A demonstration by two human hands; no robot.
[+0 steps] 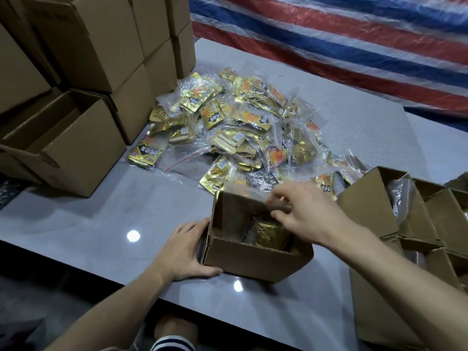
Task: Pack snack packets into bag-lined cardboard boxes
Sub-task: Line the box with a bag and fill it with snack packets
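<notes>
We are working at a grey table [88,219]; stacked cartons [83,41] are standing at left, with gold snack packets [240,127] heaped mid-table. Our left hand [187,249] is gripping the open box [253,262] by its left wall. Our right hand [304,219] is curling over its far rim, but we cannot tell whether it is pinching anything.

The left arm enters from the lower left, and the left hand [186,252] holds the box [253,262] at its near-left corner, with the fingers along the left wall and the thumb along the base of the near wall. The right forearm reaches in from the lower right. The right hand [304,214] is positioned palm-down over the box opening, forefinger and thumb curled together, pinching the clear bag [255,192].
</notes>
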